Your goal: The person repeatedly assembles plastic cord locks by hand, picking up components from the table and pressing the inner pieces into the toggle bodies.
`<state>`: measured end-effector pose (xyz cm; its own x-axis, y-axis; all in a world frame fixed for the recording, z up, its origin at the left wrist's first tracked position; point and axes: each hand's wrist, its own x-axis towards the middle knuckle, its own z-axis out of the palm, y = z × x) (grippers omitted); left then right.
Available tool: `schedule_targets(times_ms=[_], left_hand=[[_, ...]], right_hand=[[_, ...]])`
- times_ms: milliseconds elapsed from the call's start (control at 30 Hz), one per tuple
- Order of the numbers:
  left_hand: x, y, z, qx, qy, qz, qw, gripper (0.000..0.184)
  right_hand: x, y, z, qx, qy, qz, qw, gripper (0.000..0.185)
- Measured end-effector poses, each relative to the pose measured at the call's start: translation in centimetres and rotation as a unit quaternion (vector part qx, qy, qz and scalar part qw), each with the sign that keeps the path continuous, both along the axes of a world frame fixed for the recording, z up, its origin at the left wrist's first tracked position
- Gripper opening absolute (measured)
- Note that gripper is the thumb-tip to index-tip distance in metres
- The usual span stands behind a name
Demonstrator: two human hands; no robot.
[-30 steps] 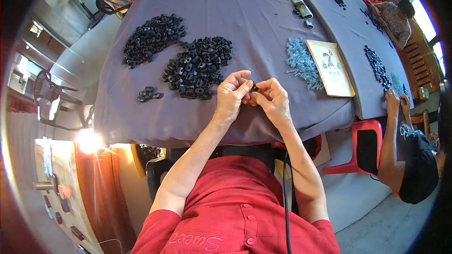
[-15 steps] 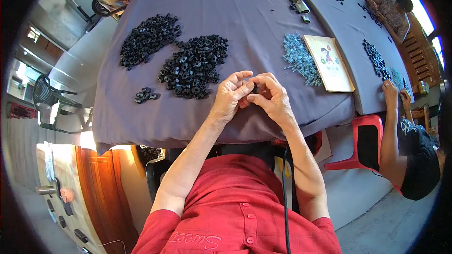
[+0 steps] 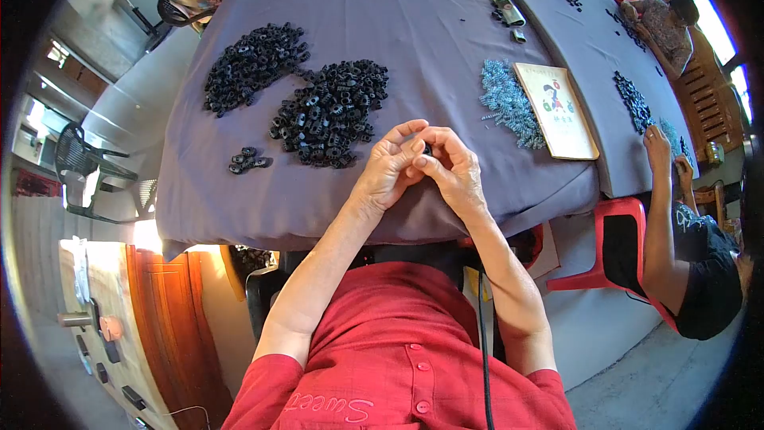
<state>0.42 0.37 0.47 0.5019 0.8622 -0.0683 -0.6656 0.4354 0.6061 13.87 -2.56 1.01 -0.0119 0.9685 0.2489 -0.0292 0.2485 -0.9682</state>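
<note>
My left hand [image 3: 390,166] and my right hand [image 3: 454,167] meet over the near part of the grey cloth [image 3: 430,40]. Between their fingertips is a small black part [image 3: 428,149], mostly covered by the fingers; both hands are closed around it. Left of my hands lies a large heap of black parts [image 3: 330,111], with another black heap [image 3: 253,64] behind it. A small group of black pieces [image 3: 247,161] sits nearer the left edge. To the right are a pile of light-blue pieces [image 3: 509,103] and a booklet [image 3: 557,110].
A green and white packet [image 3: 506,6] lies farther back. At the right, a co-worker's hand [image 3: 658,147] is beside black and blue pieces, near a red chair [image 3: 613,247]. Other people sit at the far left and far right. A dark cable hangs by my right arm.
My fingertips have drawn closer together around the black part, which now shows less. The co-worker's hand at the right has shifted slightly away from me. The view has tilted a little.
</note>
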Motion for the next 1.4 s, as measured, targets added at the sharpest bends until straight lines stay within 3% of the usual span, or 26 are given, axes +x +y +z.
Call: schedule_targets(times_ms=[100,200,300,367,433,500,633,767,967,1067,1167,1300,1400], left_hand=[[-0.1,-0.1,0.1,0.006,-0.008,-0.007,1.000,0.031],[-0.2,0.2,-0.3,0.003,-0.025,-0.015,1.000,0.032],[0.7,-0.3,0.5,-0.032,0.042,0.037,0.998,0.030],[0.6,-0.1,-0.1,-0.021,0.031,0.031,0.999,0.017],[0.3,0.0,-0.4,0.002,0.012,0.006,1.000,0.012],[0.5,-0.2,-0.1,0.024,0.028,0.003,0.999,0.010],[0.6,-0.2,0.1,0.030,0.042,0.001,0.999,0.011],[0.6,-0.3,0.0,0.039,0.039,0.003,0.998,0.012],[0.6,-0.3,0.1,0.033,0.044,0.011,0.998,0.012],[0.6,-0.3,-0.1,0.035,0.040,0.010,0.999,0.012],[0.5,-0.3,0.1,0.036,0.044,0.009,0.998,0.013],[0.6,-0.3,0.0,0.028,0.037,0.017,0.999,0.012],[0.3,-0.4,0.1,0.041,0.054,0.059,0.996,0.010]], right_hand=[[-0.4,-0.2,0.7,-0.038,0.066,0.022,0.997,0.026],[-0.6,-0.4,1.3,-0.001,0.000,-0.017,1.000,0.027],[0.6,-0.1,0.8,0.017,-0.065,-0.003,0.998,0.028],[2.0,0.0,1.5,-0.023,-0.048,-0.014,0.999,0.029],[4.5,0.5,2.0,-0.031,-0.195,-0.141,0.970,0.020],[6.4,1.5,1.2,0.045,-0.258,-0.250,0.932,0.014],[8.0,2.7,0.8,0.067,-0.439,-0.271,0.854,0.008],[7.7,4.1,0.3,0.028,-0.531,-0.283,0.798,0.010],[6.9,3.0,0.6,0.064,-0.474,-0.191,0.857,0.012],[7.8,2.7,-0.1,0.065,-0.325,-0.225,0.916,0.015],[8.0,2.4,0.0,0.062,-0.323,-0.230,0.916,0.017],[6.8,2.2,1.0,0.060,-0.485,-0.184,0.853,0.013],[6.4,2.5,0.8,0.049,-0.492,-0.188,0.849,0.008]])
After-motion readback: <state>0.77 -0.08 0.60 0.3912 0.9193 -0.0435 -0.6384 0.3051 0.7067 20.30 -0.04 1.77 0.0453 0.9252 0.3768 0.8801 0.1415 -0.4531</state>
